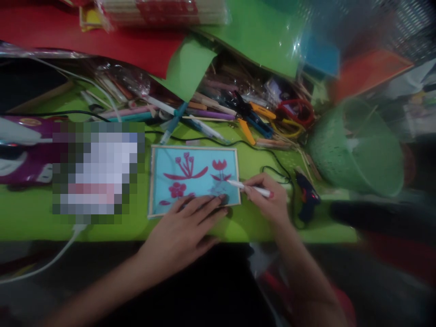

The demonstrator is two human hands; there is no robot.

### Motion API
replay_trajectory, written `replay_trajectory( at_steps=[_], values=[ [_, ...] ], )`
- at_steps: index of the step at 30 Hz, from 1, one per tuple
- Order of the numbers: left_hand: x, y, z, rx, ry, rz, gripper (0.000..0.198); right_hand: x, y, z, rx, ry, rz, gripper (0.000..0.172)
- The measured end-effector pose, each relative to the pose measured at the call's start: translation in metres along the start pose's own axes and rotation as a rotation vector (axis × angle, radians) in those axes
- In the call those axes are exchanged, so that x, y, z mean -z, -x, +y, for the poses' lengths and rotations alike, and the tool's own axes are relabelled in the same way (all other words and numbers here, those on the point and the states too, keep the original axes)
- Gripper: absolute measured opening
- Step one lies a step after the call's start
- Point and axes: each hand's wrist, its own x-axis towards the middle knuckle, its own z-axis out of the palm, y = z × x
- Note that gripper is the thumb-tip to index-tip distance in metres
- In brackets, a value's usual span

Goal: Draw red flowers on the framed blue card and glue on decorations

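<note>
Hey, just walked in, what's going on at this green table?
A person's right hand holds a white marker, its tip at the leaves of the right-hand red flower on a framed blue panel. The left hand lies with its fingers spread over the panel's lower edge. Three red flower designs show on it. Pens and scissors lie jumbled behind.

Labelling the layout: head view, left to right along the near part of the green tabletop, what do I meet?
Purple item → pixelated item → framed blue panel → right hand → dark glue gun → green tub.
</note>
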Motion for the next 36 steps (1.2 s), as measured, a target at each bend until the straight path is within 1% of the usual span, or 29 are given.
replay_trajectory(
  at_steps=[10,16,20,30,36],
  values=[
    [0.0016,0.0012,0.0007,-0.001,-0.025,-0.016,0.046,-0.0011,0.0002,0.0051,-0.045,-0.058,0.064,0.011],
    [0.0023,0.0005,0.0005,0.004,-0.016,-0.020,0.047,-0.0003,0.0005,0.0060,-0.059,-0.060,0.083,0.014],
    [0.0013,0.0011,0.0003,-0.004,-0.022,-0.018,0.046,-0.0009,-0.0002,0.0055,-0.056,-0.047,0.090,0.013],
    [0.0024,-0.0007,0.0016,0.005,-0.023,-0.016,0.044,-0.0008,-0.0005,0.0045,-0.042,-0.032,0.081,0.012],
    [0.0027,-0.0013,0.0014,-0.003,-0.030,-0.008,0.041,-0.0014,0.0000,0.0057,-0.023,-0.046,0.037,0.012]
  ],
)
